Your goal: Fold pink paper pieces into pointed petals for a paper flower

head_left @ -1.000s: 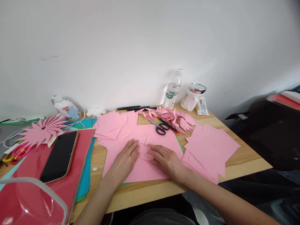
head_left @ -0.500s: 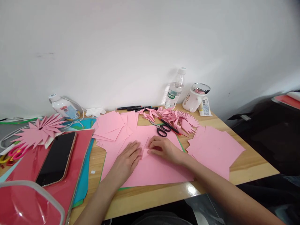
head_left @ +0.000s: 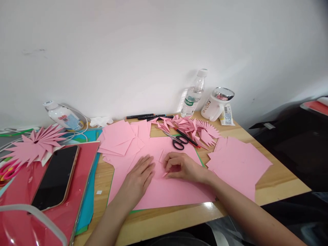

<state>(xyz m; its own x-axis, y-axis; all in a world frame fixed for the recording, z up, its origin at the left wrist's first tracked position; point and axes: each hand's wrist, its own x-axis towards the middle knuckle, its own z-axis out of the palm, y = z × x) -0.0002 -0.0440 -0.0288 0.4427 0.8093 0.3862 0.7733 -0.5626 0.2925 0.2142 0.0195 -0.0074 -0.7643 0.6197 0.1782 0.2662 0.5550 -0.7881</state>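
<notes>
A large pink sheet of paper (head_left: 176,195) lies before me. My left hand (head_left: 139,177) rests flat, fingers stretched out, pressing on the paper near its middle. To its right, my right hand (head_left: 186,167) is curled, with thumb and fingertips closed on the raised edge of a small pink piece of paper (head_left: 164,175). Most of that piece blends into the pink underneath, so its full outline cannot be made out. Beyond my right hand lie black-handled scissors (head_left: 178,142), apart from both hands.
Pink paper squares are stacked at the left (head_left: 118,136), and pink sheets (head_left: 238,160) lie at the right. Folded pink pieces (head_left: 198,128), pens (head_left: 151,117), a water bottle (head_left: 193,95) and a mug (head_left: 215,106) line the back. A phone (head_left: 57,176) lies on a red folder (head_left: 82,184).
My right hand's thumb has moved a little toward me with the edge of the small paper, and the fingers have parted more from the thumb. My left hand stays flat. The view has shifted slightly.
</notes>
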